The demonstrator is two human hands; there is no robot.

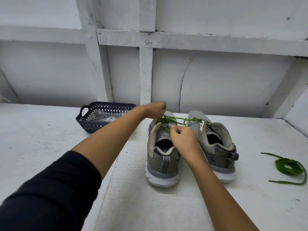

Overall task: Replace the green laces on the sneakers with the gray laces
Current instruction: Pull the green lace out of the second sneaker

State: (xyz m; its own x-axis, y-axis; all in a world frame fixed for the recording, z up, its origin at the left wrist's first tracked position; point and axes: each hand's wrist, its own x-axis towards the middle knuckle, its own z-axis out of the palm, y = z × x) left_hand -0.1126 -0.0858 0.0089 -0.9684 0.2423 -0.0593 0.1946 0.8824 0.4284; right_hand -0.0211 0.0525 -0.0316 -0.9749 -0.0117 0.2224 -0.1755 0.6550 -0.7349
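Observation:
Two grey sneakers stand side by side on the white table, heels toward me: the left sneaker (162,157) and the right sneaker (216,147). A green lace (181,120) runs through the left sneaker's eyelets and trails across onto the right sneaker. My left hand (155,109) is fisted above the left sneaker's toe and grips that lace, pulling it up. My right hand (183,139) sits over the left sneaker's tongue, fingers curled and pinching the lace there. The right sneaker shows no lacing. A second green lace (290,167) lies coiled on the table at the right.
A dark blue perforated basket (100,117) stands at the back left and holds a clear plastic packet (103,116). A white panelled wall rises just behind the table. The table's front edge runs diagonally under my left forearm.

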